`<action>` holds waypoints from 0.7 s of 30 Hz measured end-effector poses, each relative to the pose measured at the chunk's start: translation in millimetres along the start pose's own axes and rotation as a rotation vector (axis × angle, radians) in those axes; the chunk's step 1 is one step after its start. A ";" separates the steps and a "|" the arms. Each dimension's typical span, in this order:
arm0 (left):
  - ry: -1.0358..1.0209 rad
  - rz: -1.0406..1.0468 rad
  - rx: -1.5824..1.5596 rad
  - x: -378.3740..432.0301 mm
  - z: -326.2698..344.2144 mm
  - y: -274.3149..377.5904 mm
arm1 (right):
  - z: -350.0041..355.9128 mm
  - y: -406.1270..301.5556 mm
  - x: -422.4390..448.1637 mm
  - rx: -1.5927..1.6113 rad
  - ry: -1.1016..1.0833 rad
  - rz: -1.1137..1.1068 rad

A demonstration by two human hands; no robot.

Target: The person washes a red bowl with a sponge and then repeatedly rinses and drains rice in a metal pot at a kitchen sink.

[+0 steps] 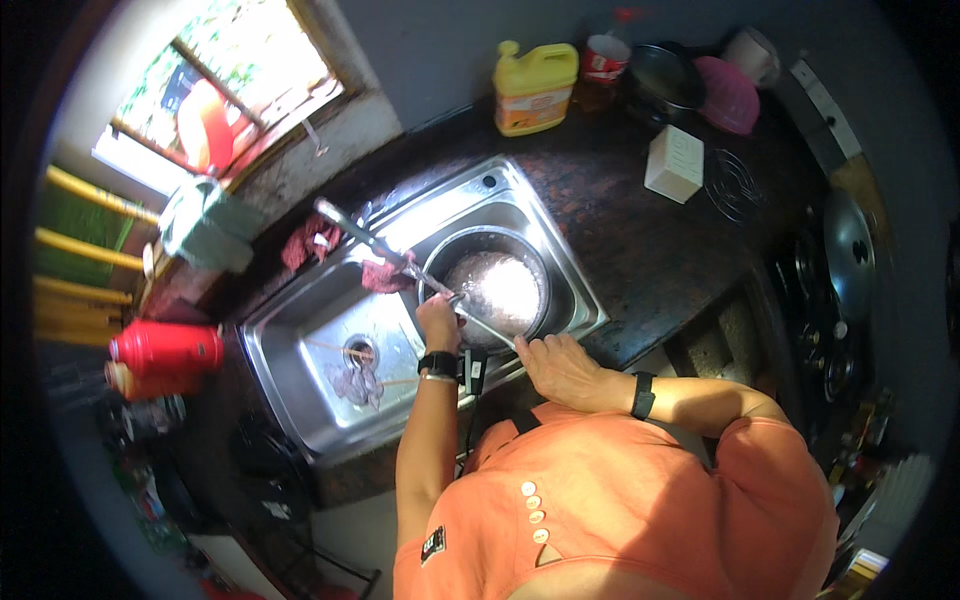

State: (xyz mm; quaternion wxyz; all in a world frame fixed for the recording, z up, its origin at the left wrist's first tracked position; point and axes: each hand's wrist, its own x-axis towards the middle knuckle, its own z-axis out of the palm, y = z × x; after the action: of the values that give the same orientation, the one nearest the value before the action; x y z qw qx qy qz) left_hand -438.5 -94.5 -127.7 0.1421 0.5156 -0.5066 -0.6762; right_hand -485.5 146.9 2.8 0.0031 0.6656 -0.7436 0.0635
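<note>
A large dark metal pot (pixel 442 251) stands in the right basin of a stainless steel sink (pixel 281 352). Bright glare hides part of the wet-looking surface inside it. Across the pot's near side runs a slim pale rod (pixel 486 322), perhaps a utensil handle. My left hand (pixel 439 324) is closed around its upper left end, next to the tip of the faucet (pixel 360 231). My right hand (pixel 559 371) grips the lower right end at the pot's near rim. What the left fingers enclose is partly hidden.
A red cloth (pixel 384 276) hangs below the faucet. In the left basin lie a grey rag (pixel 358 385) and thin sticks. A yellow jug (pixel 535 90), a bottle (pixel 604 64) and a white box (pixel 674 163) stand on the dark counter. Red flasks (pixel 169 351) are at the left.
</note>
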 end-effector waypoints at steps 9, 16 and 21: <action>-0.002 0.048 0.260 -20.2 9.3 33.5 | -7.6 -9.1 10.8 0.079 -0.008 0.179; -0.124 0.502 0.705 -5.9 -0.6 26.0 | -12.3 -20.1 20.3 0.100 -0.001 0.176; -0.040 0.503 0.860 -3.8 -1.0 23.1 | -9.3 -20.9 24.0 0.084 0.023 0.189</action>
State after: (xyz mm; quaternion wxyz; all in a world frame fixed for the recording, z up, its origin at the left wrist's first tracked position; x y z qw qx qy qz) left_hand -443.7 -102.7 -106.4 0.0657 0.3761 -0.8509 -0.3607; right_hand -468.3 121.9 16.1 -0.0225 0.5911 -0.7998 0.1022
